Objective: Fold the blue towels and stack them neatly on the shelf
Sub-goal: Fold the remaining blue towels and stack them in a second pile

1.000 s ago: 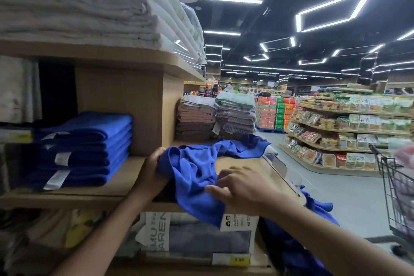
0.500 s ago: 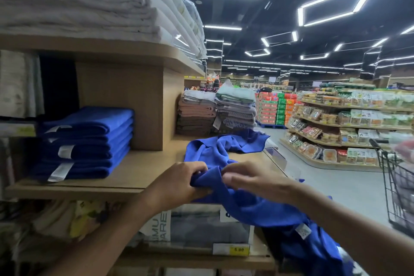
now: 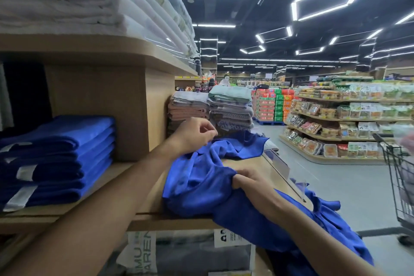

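A loose blue towel point(image 3: 201, 186) lies crumpled on the wooden shelf point(image 3: 125, 177) at centre frame, its near end spilling over the front edge toward the lower right. The right hand point(image 3: 248, 180) grips a bunched fold in the towel's middle, fingers point(image 3: 240, 175) curled into the cloth. The left hand point(image 3: 195, 134) sits at the towel's far edge with curled fingers; whether they pinch cloth I cannot tell. A stack of folded blue towels point(image 3: 56, 159) rests on the same shelf at mid left, well apart from the loose one. Grey and pink folded towels point(image 3: 210, 110) stand just behind the left hand. A shopping cart point(image 3: 401, 186) shows at the right edge.
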